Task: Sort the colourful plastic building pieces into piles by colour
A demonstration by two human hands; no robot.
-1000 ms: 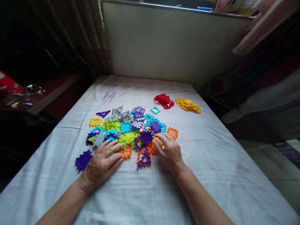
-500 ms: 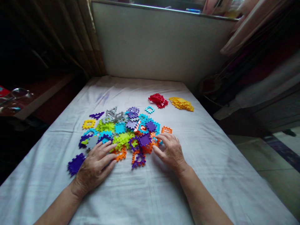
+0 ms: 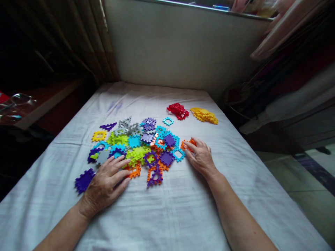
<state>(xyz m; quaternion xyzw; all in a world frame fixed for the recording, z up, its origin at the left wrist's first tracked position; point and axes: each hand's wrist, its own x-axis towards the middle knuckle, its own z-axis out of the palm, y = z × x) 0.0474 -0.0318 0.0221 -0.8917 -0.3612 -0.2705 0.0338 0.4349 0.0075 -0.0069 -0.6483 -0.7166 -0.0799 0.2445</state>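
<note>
Many coloured plastic pieces with toothed edges lie in a mixed heap on a white sheet (image 3: pixel 167 212). My left hand (image 3: pixel 108 181) rests flat with fingers spread at the heap's near left edge, by an orange square piece (image 3: pixel 134 170) and a dark purple piece (image 3: pixel 84 181). At the right of the heap, my right hand (image 3: pixel 199 157) has its fingers on orange pieces (image 3: pixel 184 145), which they partly cover. A light blue frame piece (image 3: pixel 178 154) lies just left of that hand. Near the heap's middle right is a purple square (image 3: pixel 166 158).
Behind the heap stand a red pile (image 3: pixel 178 111) and a yellow pile (image 3: pixel 204 115). A pale panel (image 3: pixel 167 48) rises past the bed's far edge. Glasses (image 3: pixel 19 99) lie on a side surface at left; cloths hang at right.
My right hand has moved right, now over orange pieces at its fingertips. The light blue frame shows uncovered beside it, and the purple square has shifted slightly right. My left hand stays put.
</note>
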